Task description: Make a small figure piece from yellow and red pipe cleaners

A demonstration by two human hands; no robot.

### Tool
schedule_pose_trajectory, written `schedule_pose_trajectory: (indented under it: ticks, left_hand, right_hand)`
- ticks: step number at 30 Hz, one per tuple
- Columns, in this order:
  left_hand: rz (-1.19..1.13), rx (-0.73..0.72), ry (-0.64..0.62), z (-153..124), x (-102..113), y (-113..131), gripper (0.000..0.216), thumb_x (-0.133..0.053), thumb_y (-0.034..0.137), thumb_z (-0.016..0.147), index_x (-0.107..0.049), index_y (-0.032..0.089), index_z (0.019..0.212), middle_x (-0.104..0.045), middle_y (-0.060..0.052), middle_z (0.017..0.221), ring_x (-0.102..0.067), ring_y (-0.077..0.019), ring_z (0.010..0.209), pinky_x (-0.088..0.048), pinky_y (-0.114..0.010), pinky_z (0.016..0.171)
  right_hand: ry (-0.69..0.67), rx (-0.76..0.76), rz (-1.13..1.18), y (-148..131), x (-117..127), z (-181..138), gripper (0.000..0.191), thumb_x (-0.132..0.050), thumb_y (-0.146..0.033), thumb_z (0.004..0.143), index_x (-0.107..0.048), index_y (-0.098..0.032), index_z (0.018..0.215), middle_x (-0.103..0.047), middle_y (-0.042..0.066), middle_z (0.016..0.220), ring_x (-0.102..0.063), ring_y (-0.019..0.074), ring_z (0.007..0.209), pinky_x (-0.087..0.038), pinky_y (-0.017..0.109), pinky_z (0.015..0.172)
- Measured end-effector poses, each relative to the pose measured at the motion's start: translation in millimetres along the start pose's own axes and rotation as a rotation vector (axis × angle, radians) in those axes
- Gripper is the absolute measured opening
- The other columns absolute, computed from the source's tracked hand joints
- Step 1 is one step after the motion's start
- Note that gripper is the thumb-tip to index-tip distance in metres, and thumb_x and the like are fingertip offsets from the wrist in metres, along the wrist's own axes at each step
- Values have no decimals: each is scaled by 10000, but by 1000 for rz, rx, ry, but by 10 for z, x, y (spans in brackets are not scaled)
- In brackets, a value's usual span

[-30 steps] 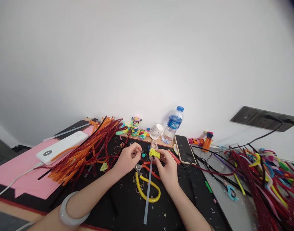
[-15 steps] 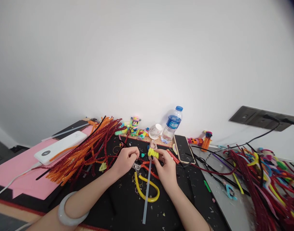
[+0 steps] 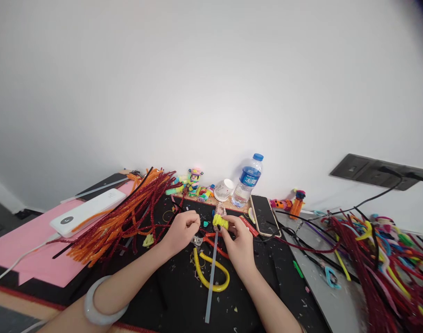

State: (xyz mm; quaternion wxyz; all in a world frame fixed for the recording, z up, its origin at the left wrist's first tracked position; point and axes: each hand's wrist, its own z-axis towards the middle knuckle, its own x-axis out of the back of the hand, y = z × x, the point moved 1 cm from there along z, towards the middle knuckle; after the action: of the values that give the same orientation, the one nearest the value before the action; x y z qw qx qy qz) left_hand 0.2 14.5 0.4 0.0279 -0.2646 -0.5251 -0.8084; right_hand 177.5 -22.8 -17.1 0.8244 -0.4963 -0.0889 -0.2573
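Between the thumb and fingers of my right hand [image 3: 239, 237] is a small pipe-cleaner figure [image 3: 219, 221], with a yellow body and a pale top. A translucent glue stick [image 3: 211, 282] extends from its underside down toward me. My left hand [image 3: 183, 229] is closed, a little left of the figure and apart from it; its curled fingers hide whatever may be in them. Below both hands, pliers [image 3: 211, 287] with yellow and red handles lie on the black mat [image 3: 176, 291], partly behind the glue stick.
Orange and dark red pipe cleaners [image 3: 107, 222] lie left, beside a white power bank [image 3: 88, 212] on pink sheets [image 3: 31, 240]. A water bottle [image 3: 248, 180], paper cup [image 3: 224, 189] and phone [image 3: 265, 215] stand or lie behind. More pipe cleaners [image 3: 381, 268] are heaped right, below a wall socket [image 3: 377, 171].
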Motion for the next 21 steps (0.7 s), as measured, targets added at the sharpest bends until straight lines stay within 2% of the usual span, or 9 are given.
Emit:
schedule_pose_trajectory:
  ticks: [4, 21]
  left_hand:
    - [27, -32, -17, 9, -8, 0, 211, -359, 130, 733, -297, 170, 536, -331, 29, 591, -338, -109, 579, -257, -261, 576]
    - [-46, -31, -26, 3, -4, -42, 240, -322, 155, 740, -215, 180, 526, -274, 30, 565, -292, -105, 544, -218, -276, 544]
  right_hand:
    - [4, 8, -11, 11, -1, 1, 191, -522, -144, 780, -567, -193, 959, -612, 53, 937, -617, 175, 815, -520, 298, 730]
    - [-2, -2, -11, -7, 1, 1, 187, -526, -148, 776, -570, -186, 954, -624, 53, 919, -621, 175, 785, -521, 301, 713]
